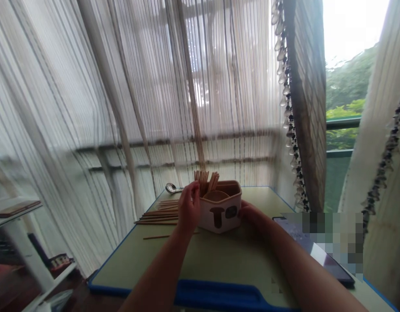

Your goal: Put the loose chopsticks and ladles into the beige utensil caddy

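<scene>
The holder, white outside and brown inside, stands upright at the middle of the far half of the table, between my hands. My left hand is at its left side, fingers raised and bent near the rim; I cannot tell whether they grip the rim, a stick or nothing. My right hand touches its right side, with the fingers partly hidden, so I cannot tell how firmly they close on it. Thin wooden sticks stand in the holder, tops above the rim, some just beyond my left fingers. More chopsticks lie side by side to the left, and a single stick lies nearer me. A slotted spoon rests at the far left. To the right, beside my forearm, lies a flat device, partly covered by blurred squares. Striped, sheer curtains hang beyond the table.
</scene>
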